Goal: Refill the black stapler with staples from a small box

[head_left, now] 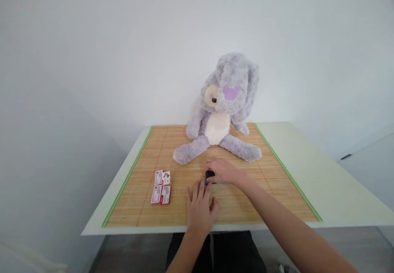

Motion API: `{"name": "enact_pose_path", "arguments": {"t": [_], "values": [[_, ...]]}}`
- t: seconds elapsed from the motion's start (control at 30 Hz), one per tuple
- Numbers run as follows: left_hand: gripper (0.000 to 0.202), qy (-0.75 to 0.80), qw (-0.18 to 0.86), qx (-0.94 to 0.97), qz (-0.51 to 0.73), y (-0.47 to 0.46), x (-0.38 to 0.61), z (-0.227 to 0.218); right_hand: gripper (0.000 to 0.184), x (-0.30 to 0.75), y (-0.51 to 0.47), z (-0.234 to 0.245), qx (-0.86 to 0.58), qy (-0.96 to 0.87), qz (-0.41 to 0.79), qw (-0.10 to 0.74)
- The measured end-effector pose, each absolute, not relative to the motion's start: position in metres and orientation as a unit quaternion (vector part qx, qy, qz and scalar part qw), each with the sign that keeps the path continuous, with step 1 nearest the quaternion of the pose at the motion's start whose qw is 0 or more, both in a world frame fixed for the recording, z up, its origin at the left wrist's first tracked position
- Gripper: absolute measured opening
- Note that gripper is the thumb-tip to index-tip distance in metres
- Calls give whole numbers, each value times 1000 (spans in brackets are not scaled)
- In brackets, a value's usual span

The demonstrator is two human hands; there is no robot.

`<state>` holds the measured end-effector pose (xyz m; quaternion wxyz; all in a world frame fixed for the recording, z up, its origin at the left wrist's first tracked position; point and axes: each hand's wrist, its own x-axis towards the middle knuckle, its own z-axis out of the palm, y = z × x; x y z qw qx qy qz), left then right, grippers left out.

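Observation:
My right hand is curled over a small black object on the bamboo mat; only its left end shows, and it looks like a small stapler. My left hand lies flat on the mat just in front of it, fingers spread, holding nothing. Two small red-and-white boxes sit side by side on the mat to the left of my hands.
A grey plush rabbit sits at the back of the mat, legs spread toward me. The mat covers a pale table that stands against a white wall. The table's front edge is just below my left wrist.

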<state>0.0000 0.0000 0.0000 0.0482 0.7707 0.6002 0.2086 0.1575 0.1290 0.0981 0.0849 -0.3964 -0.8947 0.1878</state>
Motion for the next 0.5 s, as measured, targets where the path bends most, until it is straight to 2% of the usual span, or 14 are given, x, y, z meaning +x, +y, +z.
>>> {"name": "enact_pose_path", "arguments": {"t": [0.13,0.23,0.5], "values": [[63,606,51,766,209,0,1,1,21,203,118,125,-443,-867,188,130],[64,608,51,763,212,0,2,1,23,249,102,124,-502,-812,239,174],[60,611,39,762,212,10,3,-1,49,315,73,47,-601,-602,410,328]]}}
